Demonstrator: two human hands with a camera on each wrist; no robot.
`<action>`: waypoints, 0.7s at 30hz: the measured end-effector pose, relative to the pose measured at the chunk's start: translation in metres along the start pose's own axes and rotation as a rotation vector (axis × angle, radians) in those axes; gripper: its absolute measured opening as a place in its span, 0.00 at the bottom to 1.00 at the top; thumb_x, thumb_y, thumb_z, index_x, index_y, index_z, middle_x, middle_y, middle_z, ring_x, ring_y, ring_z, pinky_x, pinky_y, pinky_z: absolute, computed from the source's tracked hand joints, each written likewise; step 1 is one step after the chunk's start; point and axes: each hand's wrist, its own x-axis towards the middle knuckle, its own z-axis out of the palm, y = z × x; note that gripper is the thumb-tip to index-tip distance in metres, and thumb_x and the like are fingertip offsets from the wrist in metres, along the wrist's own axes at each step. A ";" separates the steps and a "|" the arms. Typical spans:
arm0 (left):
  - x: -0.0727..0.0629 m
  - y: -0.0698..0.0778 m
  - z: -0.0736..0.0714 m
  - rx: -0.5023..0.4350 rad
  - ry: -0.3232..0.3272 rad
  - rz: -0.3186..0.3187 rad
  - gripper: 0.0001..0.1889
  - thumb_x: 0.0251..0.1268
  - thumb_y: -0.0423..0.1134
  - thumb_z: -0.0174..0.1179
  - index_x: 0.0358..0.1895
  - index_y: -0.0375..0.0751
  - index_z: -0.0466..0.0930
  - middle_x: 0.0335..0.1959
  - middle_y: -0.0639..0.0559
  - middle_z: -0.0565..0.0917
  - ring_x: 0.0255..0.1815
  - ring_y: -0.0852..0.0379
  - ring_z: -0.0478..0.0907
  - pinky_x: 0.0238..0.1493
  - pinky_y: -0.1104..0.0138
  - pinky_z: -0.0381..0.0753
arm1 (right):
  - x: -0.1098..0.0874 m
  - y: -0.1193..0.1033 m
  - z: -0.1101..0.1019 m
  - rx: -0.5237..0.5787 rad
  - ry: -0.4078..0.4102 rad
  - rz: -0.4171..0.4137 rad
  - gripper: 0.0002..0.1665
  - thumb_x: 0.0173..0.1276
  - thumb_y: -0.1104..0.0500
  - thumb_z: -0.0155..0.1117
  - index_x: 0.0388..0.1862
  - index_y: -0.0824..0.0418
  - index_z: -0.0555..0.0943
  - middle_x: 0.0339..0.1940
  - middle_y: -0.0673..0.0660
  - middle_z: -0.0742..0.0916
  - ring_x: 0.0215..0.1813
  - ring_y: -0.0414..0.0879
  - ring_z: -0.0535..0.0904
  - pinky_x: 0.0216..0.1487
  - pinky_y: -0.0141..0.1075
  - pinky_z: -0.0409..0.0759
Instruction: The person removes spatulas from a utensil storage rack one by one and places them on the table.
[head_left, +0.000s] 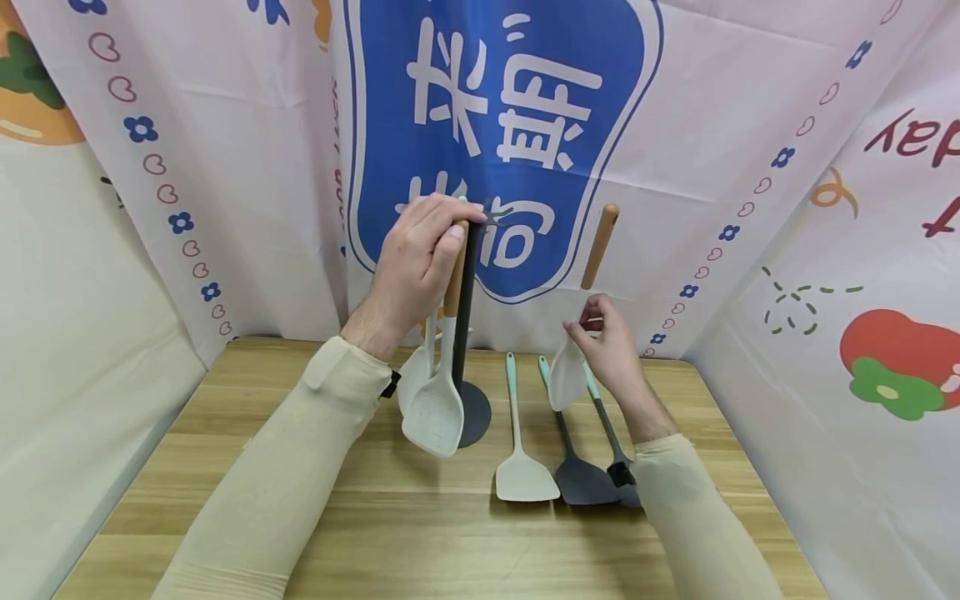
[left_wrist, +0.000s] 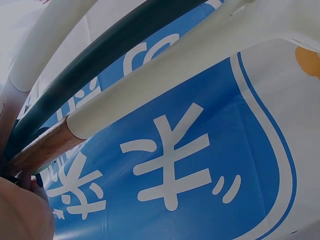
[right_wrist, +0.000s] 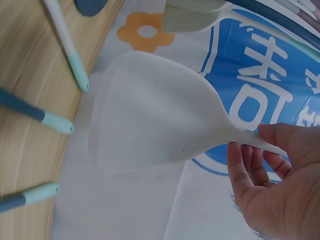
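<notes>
My left hand [head_left: 416, 262] grips the top of a dark utensil stand [head_left: 466, 317], its thumb against a wooden handle [head_left: 454, 279]. From the stand hangs a white slotted-looking or speckled utensil [head_left: 435, 417], with a second white head [head_left: 412, 375] partly behind it. In the left wrist view, two white shafts with wooden handles flank the dark pole [left_wrist: 95, 65]. Off to the right, my right hand [head_left: 611, 350] pinches the white neck of a turner [right_wrist: 155, 115]. The turner's wooden handle [head_left: 600, 246] points up and its broad blade hangs down, above the table.
On the wooden table [head_left: 420, 533] lie a cream turner [head_left: 525, 479] with a mint handle tip, a dark grey turner [head_left: 585, 482] and another dark utensil [head_left: 611, 429], partly hidden by my right arm. A printed cloth [head_left: 247, 208] hangs behind the table.
</notes>
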 end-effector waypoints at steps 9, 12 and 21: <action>-0.001 0.000 0.000 -0.002 -0.003 -0.003 0.26 0.92 0.46 0.42 0.64 0.42 0.91 0.65 0.44 0.93 0.68 0.42 0.84 0.75 0.47 0.82 | -0.005 0.017 -0.020 -0.075 0.001 -0.004 0.19 0.89 0.60 0.69 0.69 0.68 0.78 0.64 0.71 0.88 0.68 0.67 0.88 0.71 0.58 0.90; -0.001 0.001 0.000 -0.001 -0.004 -0.006 0.26 0.91 0.46 0.42 0.64 0.41 0.91 0.65 0.44 0.93 0.68 0.42 0.84 0.75 0.47 0.82 | -0.007 0.022 -0.027 -0.108 0.002 0.003 0.19 0.90 0.59 0.69 0.70 0.68 0.79 0.65 0.72 0.89 0.68 0.67 0.89 0.70 0.60 0.90; -0.001 0.002 -0.001 -0.002 -0.004 -0.010 0.26 0.91 0.46 0.42 0.64 0.42 0.92 0.64 0.44 0.93 0.68 0.42 0.84 0.75 0.47 0.82 | -0.015 0.033 -0.046 -0.155 -0.021 0.036 0.20 0.91 0.56 0.68 0.71 0.67 0.79 0.66 0.73 0.88 0.68 0.71 0.89 0.70 0.65 0.91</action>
